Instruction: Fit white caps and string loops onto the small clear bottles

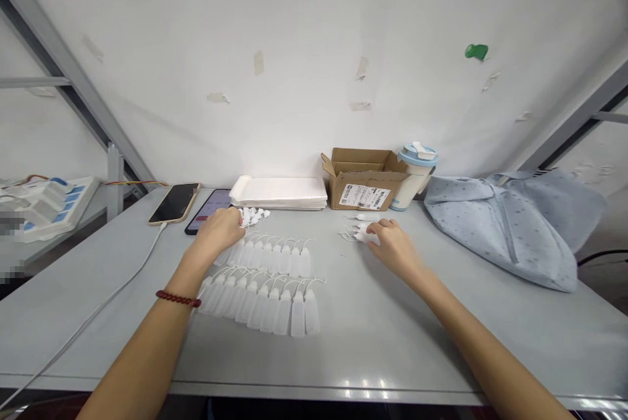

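Note:
My left hand (pixel 222 230) is at the far left of the desk, its fingers curled down at a small heap of little white pieces (pixel 255 215). Its fingertips are mostly hidden, so what they grip cannot be made out. My right hand (pixel 394 243) pinches at a few small translucent white bottles (pixel 362 234) with thin curved tails, lying in front of the cardboard box. One more such bottle (pixel 367 217) lies just behind them. Between my hands and nearer to me, several similar bottles lie side by side in a back row (pixel 284 260) and a front row (pixel 269 309), tails pointing away.
Along the wall stand a stack of white envelopes (pixel 279 192), an open cardboard box (pixel 366 181) and a lidded cup (pixel 413 178). Two phones (pixel 174 203) lie at left, one with a white cable (pixel 118 292). A pale blue patterned fabric bag (pixel 505 224) lies at right.

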`<control>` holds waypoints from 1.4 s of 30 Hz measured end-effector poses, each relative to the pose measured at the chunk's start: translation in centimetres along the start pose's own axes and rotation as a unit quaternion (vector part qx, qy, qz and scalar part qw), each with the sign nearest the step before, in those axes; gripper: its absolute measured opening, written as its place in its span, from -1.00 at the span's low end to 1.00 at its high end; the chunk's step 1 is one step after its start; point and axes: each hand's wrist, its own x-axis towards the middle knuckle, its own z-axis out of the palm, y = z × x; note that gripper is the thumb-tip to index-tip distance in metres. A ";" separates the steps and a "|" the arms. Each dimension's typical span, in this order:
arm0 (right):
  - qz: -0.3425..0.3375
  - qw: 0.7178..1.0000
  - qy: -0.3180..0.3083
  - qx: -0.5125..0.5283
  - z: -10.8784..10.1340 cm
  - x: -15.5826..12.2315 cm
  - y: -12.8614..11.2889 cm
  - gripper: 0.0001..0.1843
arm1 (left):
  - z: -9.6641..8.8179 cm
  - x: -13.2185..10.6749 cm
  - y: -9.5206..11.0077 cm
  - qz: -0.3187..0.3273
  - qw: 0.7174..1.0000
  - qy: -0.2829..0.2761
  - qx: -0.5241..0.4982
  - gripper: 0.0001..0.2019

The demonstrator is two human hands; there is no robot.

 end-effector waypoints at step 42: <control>-0.277 0.941 -0.051 0.188 1.5 -2.6 -6.5 -0.70 | 0.3 -3.4 7.1 0.140 0.899 -0.106 -0.402 -0.72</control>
